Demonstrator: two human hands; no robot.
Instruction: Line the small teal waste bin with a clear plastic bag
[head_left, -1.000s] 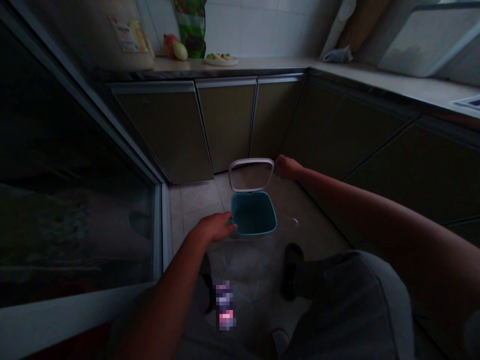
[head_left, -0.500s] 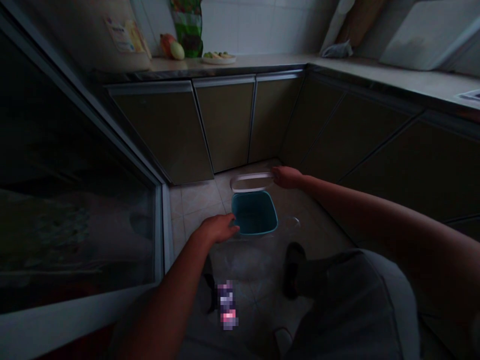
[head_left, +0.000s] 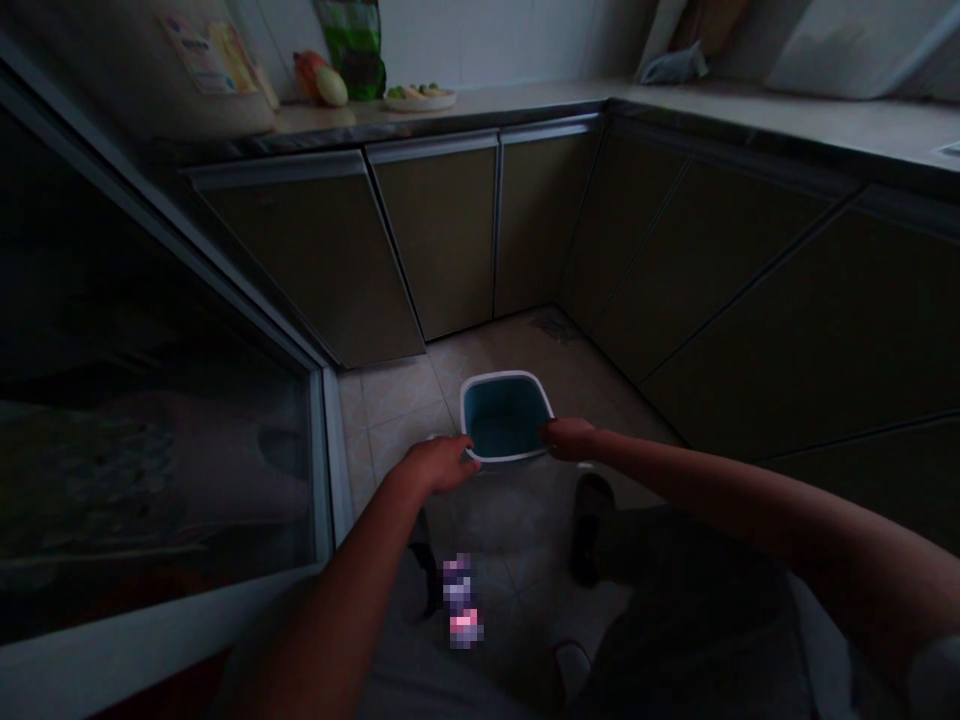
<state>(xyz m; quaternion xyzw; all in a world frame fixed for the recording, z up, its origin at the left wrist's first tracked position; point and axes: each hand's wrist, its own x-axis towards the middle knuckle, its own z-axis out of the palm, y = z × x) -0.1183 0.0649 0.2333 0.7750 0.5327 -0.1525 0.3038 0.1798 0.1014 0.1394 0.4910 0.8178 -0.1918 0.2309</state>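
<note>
A teal trash bin (head_left: 504, 402) stands upright on the floor in front of me. The white ring (head_left: 498, 376) lies around the bin's top edge. At the near left corner my left hand (head_left: 442, 464) is closed on the bin's rim, its thumb on the near side. My right hand (head_left: 571, 438) pinches the ring at the near right corner. The fingertips of both hands are partly hidden, and the bin shows no contents in the dim light.
Low cabinets (head_left: 439, 240) run behind and to the right. A plate of food (head_left: 420, 98), an onion (head_left: 331, 87) and a green bag (head_left: 352, 50) sit on the counter (head_left: 517, 105). A glass door (head_left: 150, 400) stands at left. My shoe (head_left: 592, 525) is near the bin.
The white ring, held above the bin's far edge before, has come down onto its top. My right hand moved down and nearer with it. My left hand stayed at the rim.
</note>
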